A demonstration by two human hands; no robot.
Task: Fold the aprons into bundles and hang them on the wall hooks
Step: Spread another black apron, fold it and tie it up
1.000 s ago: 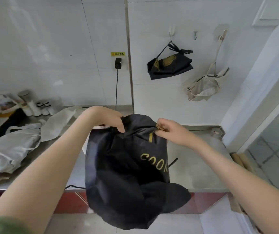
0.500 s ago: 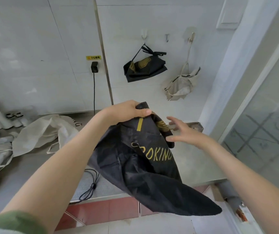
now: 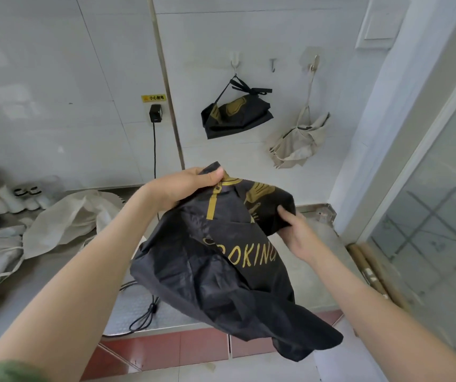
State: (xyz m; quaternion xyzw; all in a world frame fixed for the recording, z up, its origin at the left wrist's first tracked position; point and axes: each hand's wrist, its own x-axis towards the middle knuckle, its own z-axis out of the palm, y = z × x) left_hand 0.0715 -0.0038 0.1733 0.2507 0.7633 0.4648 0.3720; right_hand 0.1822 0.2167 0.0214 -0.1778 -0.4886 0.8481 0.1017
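What's moved: the right hand (image 3: 298,232), open and just short of the cloth half a second back, now has hold of the black apron (image 3: 221,271). The left hand (image 3: 185,186) keeps its grip on the top.
Left hand: thumb and curled fingers pinch the top edge, up by the gold strap. It looks like the anchor that carries the weight.
Right hand: thumb on top and fingers tucked underneath, clamped on the doubled-over right side. My guess is that it's bringing that side in to start the fold.
Apron: up in the air over the near edge of the steel counter (image 3: 304,274), with the lower half drooping past it (the gold lettering faces the camera).
Why mid-air: probably so the loose cloth hangs straight and gathers easily.
Far wall: a black bundle (image 3: 236,117) hangs from the left hook (image 3: 234,62) and a beige bundle (image 3: 298,142) from the right hook (image 3: 314,64). The middle hook (image 3: 273,64) is bare, so that's likely where this one goes.
Left of counter: pale aprons (image 3: 69,219) lie in a heap, not folded yet.
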